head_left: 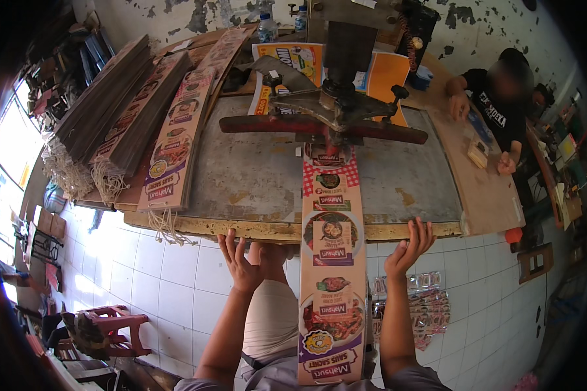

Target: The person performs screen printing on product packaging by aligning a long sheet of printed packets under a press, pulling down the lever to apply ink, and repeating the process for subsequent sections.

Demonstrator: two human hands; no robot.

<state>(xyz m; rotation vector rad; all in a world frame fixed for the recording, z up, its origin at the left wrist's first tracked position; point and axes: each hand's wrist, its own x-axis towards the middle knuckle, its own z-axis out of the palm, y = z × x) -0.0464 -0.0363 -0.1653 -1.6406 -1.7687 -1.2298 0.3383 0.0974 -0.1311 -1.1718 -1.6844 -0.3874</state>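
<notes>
A long printed cardboard strip, with food pictures on it, runs from under the press head over the table's front edge toward my lap. My left hand is at the yellowish front edge of the worktable, left of the strip, fingers apart and holding nothing. On the strip's other side my right hand rests its spread fingers at the same edge, also without anything in it. Neither hand touches the strip. The dark metal press head has a wide red-edged bar and stands over the strip's far end.
Stacks of similar strips with white strings lie on the table's left side. A person sits at the right, hands over a side board. Shiny printed sachets lie on the tiled floor; a red stool stands lower left.
</notes>
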